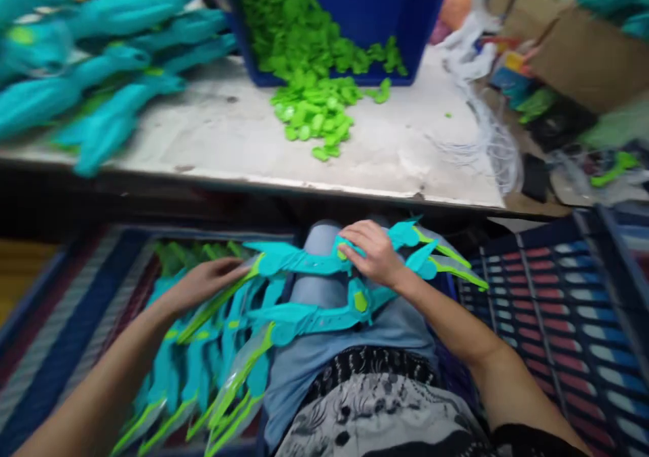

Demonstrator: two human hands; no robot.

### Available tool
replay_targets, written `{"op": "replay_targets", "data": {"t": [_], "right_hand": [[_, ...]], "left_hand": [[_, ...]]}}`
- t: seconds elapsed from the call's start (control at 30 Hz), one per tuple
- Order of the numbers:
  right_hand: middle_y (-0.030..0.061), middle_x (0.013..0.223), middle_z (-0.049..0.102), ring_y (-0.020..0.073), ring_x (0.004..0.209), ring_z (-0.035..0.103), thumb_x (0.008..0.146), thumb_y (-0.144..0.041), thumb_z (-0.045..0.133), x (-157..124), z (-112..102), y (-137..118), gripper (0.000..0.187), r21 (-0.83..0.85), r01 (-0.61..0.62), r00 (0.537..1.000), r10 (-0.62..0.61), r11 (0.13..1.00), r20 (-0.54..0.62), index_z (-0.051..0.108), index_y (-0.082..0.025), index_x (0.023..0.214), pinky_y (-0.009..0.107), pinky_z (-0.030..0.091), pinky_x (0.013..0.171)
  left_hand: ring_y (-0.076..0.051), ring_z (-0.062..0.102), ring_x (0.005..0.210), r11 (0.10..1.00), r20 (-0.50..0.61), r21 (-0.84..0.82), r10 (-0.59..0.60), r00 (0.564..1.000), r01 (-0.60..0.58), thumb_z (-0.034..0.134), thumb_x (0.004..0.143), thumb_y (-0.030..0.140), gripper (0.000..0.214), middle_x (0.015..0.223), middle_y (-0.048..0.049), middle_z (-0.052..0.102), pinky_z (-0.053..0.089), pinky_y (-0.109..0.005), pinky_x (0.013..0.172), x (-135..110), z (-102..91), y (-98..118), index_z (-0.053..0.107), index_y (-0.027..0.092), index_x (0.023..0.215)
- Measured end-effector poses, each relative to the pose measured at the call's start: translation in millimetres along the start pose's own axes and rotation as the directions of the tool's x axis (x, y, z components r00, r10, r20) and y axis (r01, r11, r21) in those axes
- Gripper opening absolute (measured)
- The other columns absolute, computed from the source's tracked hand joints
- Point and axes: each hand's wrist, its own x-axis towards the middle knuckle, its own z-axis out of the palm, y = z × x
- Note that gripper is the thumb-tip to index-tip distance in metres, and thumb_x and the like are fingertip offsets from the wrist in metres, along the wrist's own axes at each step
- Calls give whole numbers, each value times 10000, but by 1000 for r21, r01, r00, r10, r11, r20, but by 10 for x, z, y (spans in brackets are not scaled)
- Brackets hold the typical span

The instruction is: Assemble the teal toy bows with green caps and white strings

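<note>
Two turquoise plastic toy bows with lime-green tips lie across my lap. My right hand (372,251) is closed over the middle of the farther bow (291,261), thumb and fingers pinching its centre. At that bow's left end, my left hand (218,280) has its fingers closed around the green-and-clear tip. The nearer bow (319,318) rests on my thighs, with a lime-green patch at its centre and no hand on it. Several more bows (197,369) are lined up to my left, beneath my left forearm.
On the white worktable (203,132) stands a blue bin (375,11), lying open toward me, with small green pieces (319,105) spilling out. Turquoise parts (111,99) are heaped at left. A slatted crate (552,322) and a cardboard box (593,51) are at right.
</note>
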Motion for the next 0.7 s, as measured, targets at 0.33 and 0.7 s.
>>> {"op": "replay_targets", "data": {"t": [0.33,0.7], "right_hand": [[233,1075,675,326,1047,625,863,-295,520,-431,-2479,1747,343,-480,-865,401,780,148,-482,697,-68,1048,422,469,907],[90,563,638,213,663,656,558,-112,787,-203,-2801,2191,190,-576,-818,188,953,17,-238,686,-40,702,278,539,651]], "left_hand": [[-352,517,1186,652,-319,458,755,573,-605,498,891,432,336,1178,-185,606,455,-504,963,38,1120,1284,648,161,1022],[-360,496,1231,683,-206,492,694,690,-541,407,919,326,373,1175,-188,647,314,-575,1030,315,1583,1281,591,108,1160]]}}
